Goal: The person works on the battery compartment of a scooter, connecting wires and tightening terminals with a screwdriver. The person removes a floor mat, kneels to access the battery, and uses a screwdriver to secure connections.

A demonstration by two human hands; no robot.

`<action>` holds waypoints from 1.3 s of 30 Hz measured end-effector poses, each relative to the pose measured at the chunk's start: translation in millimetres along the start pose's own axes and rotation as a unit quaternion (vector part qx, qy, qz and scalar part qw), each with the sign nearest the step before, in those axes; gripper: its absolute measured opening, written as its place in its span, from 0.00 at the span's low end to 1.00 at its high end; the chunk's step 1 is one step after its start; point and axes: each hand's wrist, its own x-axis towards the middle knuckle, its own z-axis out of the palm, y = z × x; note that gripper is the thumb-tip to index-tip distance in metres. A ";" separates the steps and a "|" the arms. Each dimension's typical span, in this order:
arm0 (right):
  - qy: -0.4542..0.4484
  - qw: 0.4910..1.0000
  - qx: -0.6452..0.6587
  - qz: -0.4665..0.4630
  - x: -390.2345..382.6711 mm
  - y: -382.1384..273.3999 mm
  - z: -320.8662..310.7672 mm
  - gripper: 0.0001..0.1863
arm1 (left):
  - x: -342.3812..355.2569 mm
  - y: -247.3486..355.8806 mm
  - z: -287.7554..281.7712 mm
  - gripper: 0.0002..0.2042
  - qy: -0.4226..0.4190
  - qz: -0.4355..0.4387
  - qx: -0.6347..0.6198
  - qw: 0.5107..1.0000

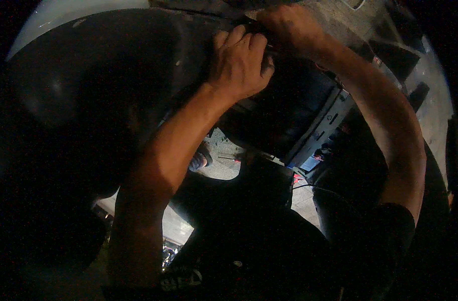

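Observation:
My left hand (pixel 241 65) is at the top middle, back of the hand toward me. Its fingers are bent down over the edge of a large dark curved panel (pixel 123 45), and the fingertips are hidden. Just right of it and slightly farther away, my right hand (pixel 294 25) is curled in the shade. Whatever its fingers hold is too dark to make out. Between and below the hands lies a black, deeply shaded part (pixel 279 100) with little visible detail.
A slotted metal rail (pixel 321 125) runs obliquely right of the middle. Red-handled tools (pixel 299 179) lie near its lower end, with a thin cable (pixel 319 187) beside them. A shoe (pixel 201 158) and a thin rod-like tool (pixel 229 158) show on the pale floor.

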 end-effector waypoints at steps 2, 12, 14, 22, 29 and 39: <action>-0.048 0.998 0.024 -0.042 -1.7 0.6 -16.5 0.13 | 0.2 -1.2 3.1 0.15 0.002 0.007 0.012 1.000; -0.301 0.949 -0.058 0.072 11.7 -44.3 -72.5 0.20 | -4.2 -1.4 3.6 0.21 0.036 0.016 0.039 0.998; -0.195 0.972 -0.032 0.124 7.3 -51.8 -66.1 0.18 | -11.1 -9.3 -2.9 0.21 0.025 -0.008 -0.002 1.000; 0.133 0.973 0.030 0.189 -22.4 -81.7 -36.5 0.12 | -175.2 40.2 -103.2 0.18 0.078 -0.053 -0.245 0.965; 0.308 0.868 0.295 0.256 -102.8 -159.6 41.8 0.21 | -352.4 -10.0 -81.3 0.19 -0.250 -0.162 -0.182 0.937; 0.362 0.921 0.092 0.107 -123.9 -220.1 60.9 0.19 | -356.1 -40.7 -73.9 0.28 -0.359 0.026 -0.231 0.904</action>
